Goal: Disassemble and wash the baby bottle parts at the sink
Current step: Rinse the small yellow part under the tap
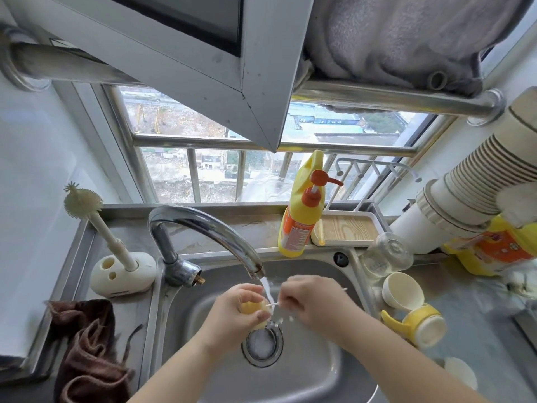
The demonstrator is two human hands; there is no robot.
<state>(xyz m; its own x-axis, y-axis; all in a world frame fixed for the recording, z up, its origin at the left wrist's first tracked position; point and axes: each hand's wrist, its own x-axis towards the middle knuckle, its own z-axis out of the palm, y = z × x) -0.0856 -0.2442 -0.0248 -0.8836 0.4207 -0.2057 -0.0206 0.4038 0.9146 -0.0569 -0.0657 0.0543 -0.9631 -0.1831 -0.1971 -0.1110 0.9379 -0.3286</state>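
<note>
While water is running from the curved silver tap into the shiny steel sink, I am watching the left hand curling its fingers around a small soft yellow bottle teat over the round drain. The right hand is pinching a thin white stick brush, and its tip is touching the teat under the stream. A clear glass bottle is lying on the counter to the right, near a cream cap and a yellow handled ring. A brown cloth is sitting on the left.
</note>
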